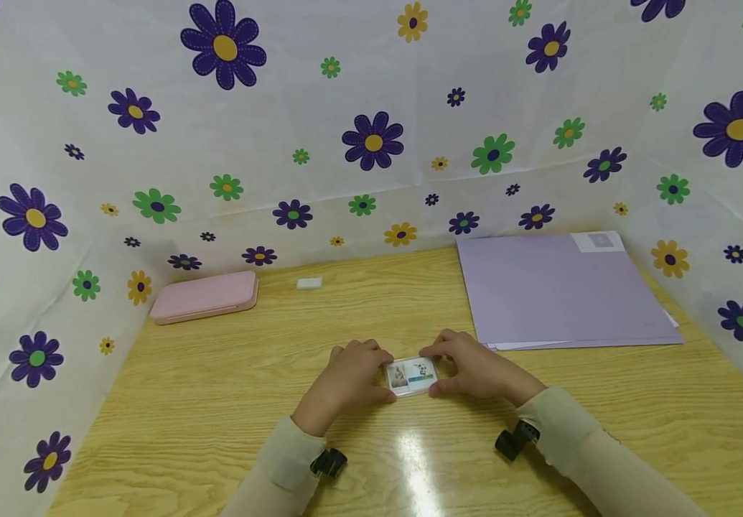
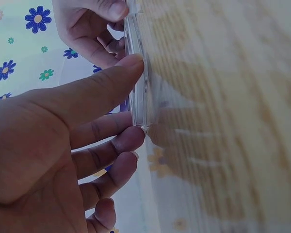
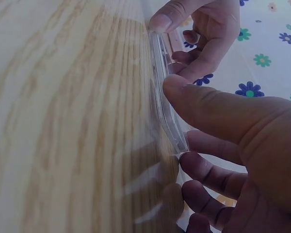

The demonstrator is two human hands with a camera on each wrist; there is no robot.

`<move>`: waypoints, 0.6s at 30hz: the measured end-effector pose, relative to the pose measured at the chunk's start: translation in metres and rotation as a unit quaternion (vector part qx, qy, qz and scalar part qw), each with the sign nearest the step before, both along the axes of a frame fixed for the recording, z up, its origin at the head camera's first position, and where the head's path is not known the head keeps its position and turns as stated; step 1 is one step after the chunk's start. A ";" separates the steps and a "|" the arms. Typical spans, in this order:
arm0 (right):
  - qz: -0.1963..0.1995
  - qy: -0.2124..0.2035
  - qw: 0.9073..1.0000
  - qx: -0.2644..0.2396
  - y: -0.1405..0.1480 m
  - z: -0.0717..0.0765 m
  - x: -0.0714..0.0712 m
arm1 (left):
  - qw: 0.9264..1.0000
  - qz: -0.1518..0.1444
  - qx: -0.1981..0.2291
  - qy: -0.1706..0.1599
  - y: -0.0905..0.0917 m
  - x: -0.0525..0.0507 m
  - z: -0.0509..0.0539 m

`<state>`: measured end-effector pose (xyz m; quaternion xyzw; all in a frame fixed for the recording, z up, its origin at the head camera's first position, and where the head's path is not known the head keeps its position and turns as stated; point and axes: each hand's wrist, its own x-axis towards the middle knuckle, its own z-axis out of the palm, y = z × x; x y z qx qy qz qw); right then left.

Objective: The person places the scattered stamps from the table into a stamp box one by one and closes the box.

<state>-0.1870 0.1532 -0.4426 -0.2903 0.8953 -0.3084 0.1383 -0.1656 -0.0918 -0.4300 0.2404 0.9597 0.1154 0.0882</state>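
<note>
A small clear plastic card case (image 1: 413, 376) with printed pictures inside lies level at the middle of the table. My left hand (image 1: 348, 377) holds its left end, thumb at the near corner and fingers at the far one. At the opposite end, my right hand (image 1: 477, 370) pinches the case the same way. In the left wrist view the thin transparent edge of the case (image 2: 139, 94) shows between thumb and fingertips. The right wrist view has the thumb against the near edge of the case (image 3: 160, 87). Whether it touches the tabletop, I cannot tell.
On the wooden table (image 1: 203, 395), a pink pencil case (image 1: 206, 296) lies at the back left. A small white block (image 1: 309, 283) is to its right. A purple folder (image 1: 552, 294) with papers lies back right. Flower-printed cloth (image 1: 371, 79) encloses the back and sides.
</note>
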 end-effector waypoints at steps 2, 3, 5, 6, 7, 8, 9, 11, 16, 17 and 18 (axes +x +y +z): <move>0.002 0.003 1.000 -0.003 0.000 0.000 0.000 | 1.000 0.001 0.000 -0.001 0.000 0.000 0.000; 0.002 0.004 1.000 -0.004 0.000 -0.001 0.001 | 1.000 0.001 0.000 -0.001 0.000 0.001 0.000; 0.001 0.008 1.000 -0.008 -0.001 -0.001 0.001 | 1.000 0.003 0.000 -0.001 0.001 0.000 0.000; 0.001 0.011 1.000 -0.008 -0.001 -0.001 0.002 | 1.000 0.003 0.000 -0.001 0.001 0.000 0.000; 0.001 0.014 1.000 -0.008 -0.002 -0.001 0.002 | 1.000 0.003 -0.001 -0.001 0.001 0.000 0.000; 0.000 0.016 1.000 -0.008 -0.002 -0.001 0.002 | 1.000 0.003 -0.002 0.000 0.001 0.000 0.000; -0.002 0.016 1.000 -0.009 -0.003 -0.002 0.003 | 1.000 0.003 -0.002 0.000 0.001 0.000 0.000; -0.006 0.016 1.000 -0.009 -0.003 -0.002 0.004 | 1.000 0.002 -0.002 -0.001 0.001 0.000 0.000; -0.015 0.010 1.000 -0.009 -0.003 -0.003 0.004 | 1.000 -0.001 0.002 -0.002 0.002 0.001 0.001; -0.016 0.008 1.000 -0.008 -0.002 -0.003 0.004 | 1.000 0.000 0.001 -0.003 0.002 0.001 0.002; -0.017 0.008 1.000 -0.006 -0.002 -0.003 0.004 | 1.000 0.000 -0.001 -0.003 0.001 0.001 0.002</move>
